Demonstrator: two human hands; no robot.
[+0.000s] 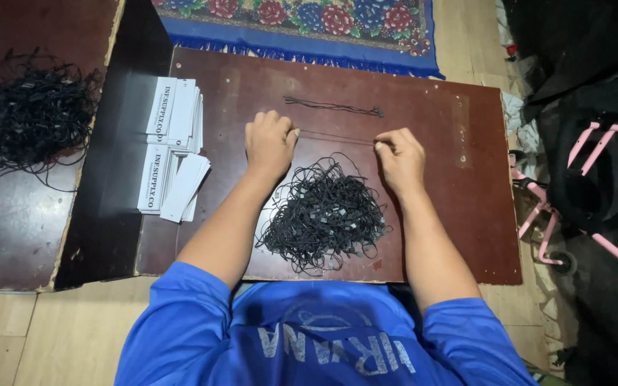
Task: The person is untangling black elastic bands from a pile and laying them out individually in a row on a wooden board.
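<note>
- The left hand (270,141) was curled into a loose fist, thumb and forefinger pinching one end of a thin black string loop (336,136).
- The right hand (400,156) pinched the other end the same way, so the string lay stretched taut between them, just above the brown board (466,214).
- It looked light and limp; I'd judge it would sag once slack, so the ends are the sensible places to grip.
- It was hard to see against the dark wood, possibly doubled.
- Below the hands, a tangled pile of black strings (323,214) with small grey fasteners lay on the board.
- A finished-looking bundle of strings (334,107) lay just beyond the hands.
- White paper tags (174,146) were stacked to the left; another black heap (31,113) sat well apart.
</note>
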